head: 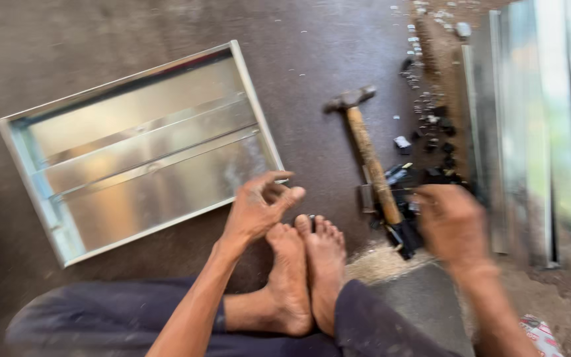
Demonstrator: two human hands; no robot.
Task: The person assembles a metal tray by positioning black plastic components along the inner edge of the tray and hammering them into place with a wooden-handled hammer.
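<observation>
A shallow galvanised sheet-metal tray [44, 198] lies on the dark floor at the left, with a folded strip running across its inside. My left hand [257, 206] hovers by the tray's near right corner, fingers loosely curled and apart, holding nothing. My right hand [453, 221] is blurred by motion, beside the lower end of a wooden-handled hammer [371, 155] and small dark parts; whether it holds anything cannot be told. My two bare feet [305, 271] rest together between the hands.
Long sheet-metal strips [536, 125] lie along the right edge. Several small dark clips and metal scraps [431, 125] are scattered next to them. A pale pile of dust [378, 261] sits by my feet.
</observation>
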